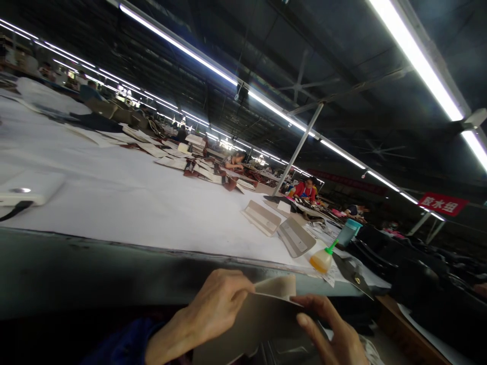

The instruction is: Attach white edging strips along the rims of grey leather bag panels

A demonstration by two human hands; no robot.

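My left hand [216,301] pinches the upper edge of a grey-brown leather-like panel [258,324] in front of the table edge. On the other side, my right hand [335,327] has its thumb and fingers closed on the same panel near its right corner. Behind that edge a paler beige flap [279,286] stands up between the hands. Low in the view, the panel's bottom part runs into dark material that I cannot make out. Two similar pieces, a beige panel [262,218] and a grey panel [296,237], lie on the table beyond my hands.
A bottle of amber liquid with a green nozzle [323,258] and a light-blue container [348,232] stand at the right of the white-covered table [125,203]. Stacked cut pieces [201,167] lie farther back. A white device [30,187] with a cable sits left. Several people work beyond.
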